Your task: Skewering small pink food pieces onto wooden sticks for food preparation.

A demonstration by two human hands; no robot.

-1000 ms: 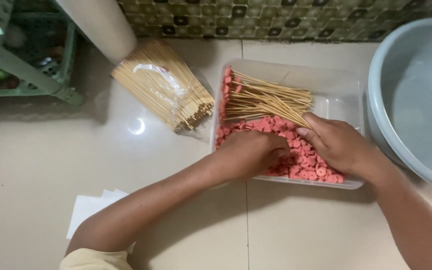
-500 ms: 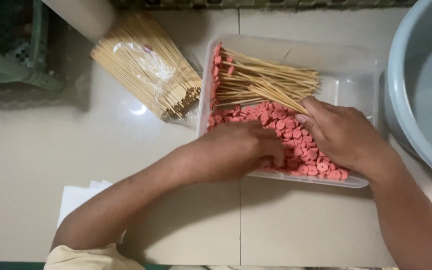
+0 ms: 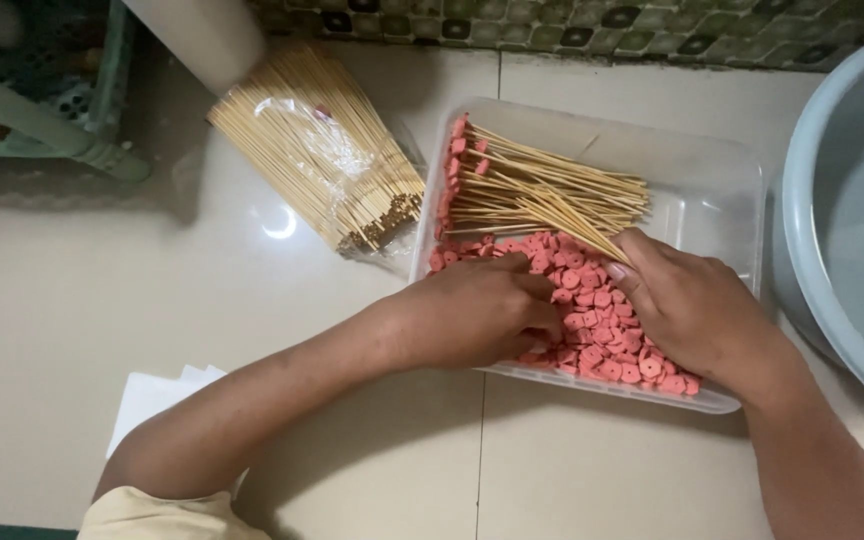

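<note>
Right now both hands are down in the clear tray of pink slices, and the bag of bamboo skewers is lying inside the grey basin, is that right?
Not quite. The head view shows the bag of bamboo skewers lying on the tiled floor left of the clear tray, not in the grey basin. The left hand and right hand are indeed in the pink slices.

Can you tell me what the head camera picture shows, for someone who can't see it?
Two bare hands, the left hand and the right hand, dig into pink sausage slices in a clear plastic tray on a tiled floor. Loaded bamboo skewers lie in the tray; a bag of bare skewers and a grey basin sit beside it.
</note>
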